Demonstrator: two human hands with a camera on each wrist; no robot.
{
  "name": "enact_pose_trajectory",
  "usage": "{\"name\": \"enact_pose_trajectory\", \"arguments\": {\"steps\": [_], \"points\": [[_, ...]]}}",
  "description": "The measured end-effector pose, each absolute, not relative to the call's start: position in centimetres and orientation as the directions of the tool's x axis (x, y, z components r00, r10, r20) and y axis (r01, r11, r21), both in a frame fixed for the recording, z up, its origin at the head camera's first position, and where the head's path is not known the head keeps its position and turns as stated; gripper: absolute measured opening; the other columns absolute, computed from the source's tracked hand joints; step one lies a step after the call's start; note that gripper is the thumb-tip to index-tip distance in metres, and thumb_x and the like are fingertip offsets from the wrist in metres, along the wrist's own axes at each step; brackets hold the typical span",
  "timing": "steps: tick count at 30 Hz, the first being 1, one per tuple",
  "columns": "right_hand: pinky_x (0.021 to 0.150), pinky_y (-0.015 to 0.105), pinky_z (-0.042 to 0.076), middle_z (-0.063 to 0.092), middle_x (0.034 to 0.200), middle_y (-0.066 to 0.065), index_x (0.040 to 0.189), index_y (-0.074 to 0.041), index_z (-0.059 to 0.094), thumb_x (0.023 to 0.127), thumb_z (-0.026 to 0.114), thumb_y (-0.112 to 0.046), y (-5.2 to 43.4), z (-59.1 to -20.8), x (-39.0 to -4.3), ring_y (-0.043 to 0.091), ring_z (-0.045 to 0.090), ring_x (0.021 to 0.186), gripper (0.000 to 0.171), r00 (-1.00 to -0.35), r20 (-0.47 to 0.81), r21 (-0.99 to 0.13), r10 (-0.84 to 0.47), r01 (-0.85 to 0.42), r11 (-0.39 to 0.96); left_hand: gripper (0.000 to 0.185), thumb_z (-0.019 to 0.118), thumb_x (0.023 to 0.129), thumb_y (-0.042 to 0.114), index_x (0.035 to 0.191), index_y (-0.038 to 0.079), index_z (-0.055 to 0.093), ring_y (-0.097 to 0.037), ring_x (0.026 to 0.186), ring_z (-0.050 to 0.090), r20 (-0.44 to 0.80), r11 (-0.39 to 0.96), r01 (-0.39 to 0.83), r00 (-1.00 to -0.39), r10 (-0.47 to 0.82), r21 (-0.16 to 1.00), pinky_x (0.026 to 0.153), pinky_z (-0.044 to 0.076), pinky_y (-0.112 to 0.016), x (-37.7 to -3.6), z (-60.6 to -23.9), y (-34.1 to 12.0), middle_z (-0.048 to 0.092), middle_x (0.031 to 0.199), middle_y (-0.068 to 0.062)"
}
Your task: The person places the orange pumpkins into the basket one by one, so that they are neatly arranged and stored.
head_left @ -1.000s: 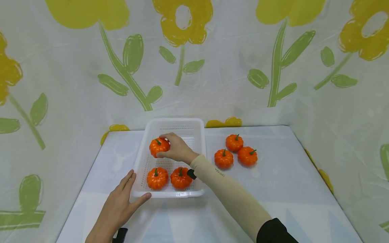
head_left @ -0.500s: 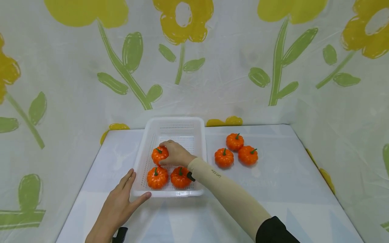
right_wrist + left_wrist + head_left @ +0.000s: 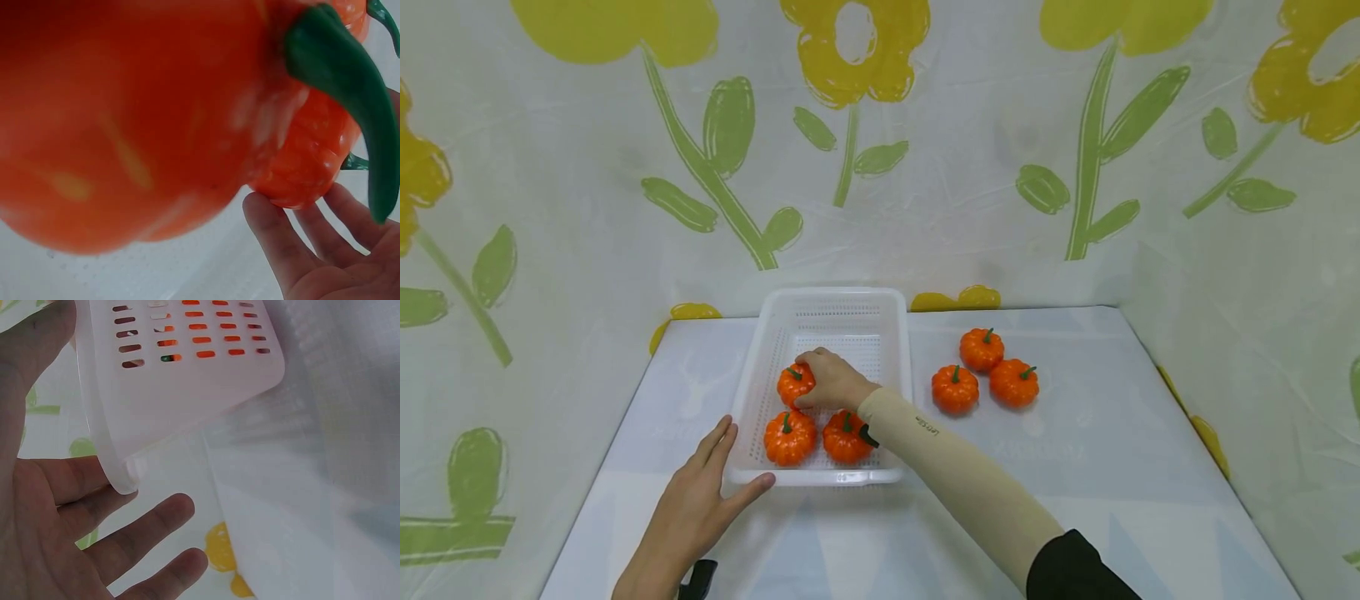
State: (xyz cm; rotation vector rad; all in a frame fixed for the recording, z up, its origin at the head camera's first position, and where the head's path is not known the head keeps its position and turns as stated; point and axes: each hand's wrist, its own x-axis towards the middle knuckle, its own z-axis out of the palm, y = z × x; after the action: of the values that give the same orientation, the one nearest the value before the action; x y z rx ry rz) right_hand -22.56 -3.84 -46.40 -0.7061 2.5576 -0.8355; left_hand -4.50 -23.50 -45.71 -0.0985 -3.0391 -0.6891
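A white perforated plastic basket (image 3: 891, 342) stands on the table with three small orange toy pumpkins inside. My right hand (image 3: 838, 382) reaches into it and holds one toy pumpkin (image 3: 793, 384) between thumb and fingers, low behind the front pair. Of that pair, the left pumpkin (image 3: 789, 438) lies close in front of the held one; the right pumpkin (image 3: 845, 439) sits beneath my wrist and fills much of the right wrist view. My left hand (image 3: 694, 492) rests at the basket's front left corner, fingers spread, touching the rim (image 3: 112, 469) in the left wrist view.
Right of the basket, three more toy pumpkins (image 3: 955, 389) sit in a cluster on the pale table (image 3: 1075, 500). A flower-printed sheet (image 3: 955, 183) encloses the back and both sides. The basket's back wall is near the table's rear edge.
My right hand has brought the held pumpkin toward the front of the basket and lower, close behind the front two. My left hand has stayed at the corner.
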Motion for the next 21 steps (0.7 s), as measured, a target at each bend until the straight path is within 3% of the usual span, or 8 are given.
{"name": "enact_pose_trajectory", "arguments": {"steps": [21], "points": [[0.111,0.033,0.044,0.054,0.141,0.004,0.147,-0.014,0.050,0.088,0.082,-0.031,-3.94,-47.07,-22.81,0.019,0.055,0.126,0.070,-0.803,-0.193,-0.566,-0.564,-0.378,0.733,0.109,0.059,0.086,0.077,0.155,-0.004,0.034,-0.051,0.133,0.045,0.023,0.909,0.051,-0.999,0.046,0.415,0.104,0.041,-0.067,-4.61,-45.75,-23.48,0.030,0.162,-0.021]]}}
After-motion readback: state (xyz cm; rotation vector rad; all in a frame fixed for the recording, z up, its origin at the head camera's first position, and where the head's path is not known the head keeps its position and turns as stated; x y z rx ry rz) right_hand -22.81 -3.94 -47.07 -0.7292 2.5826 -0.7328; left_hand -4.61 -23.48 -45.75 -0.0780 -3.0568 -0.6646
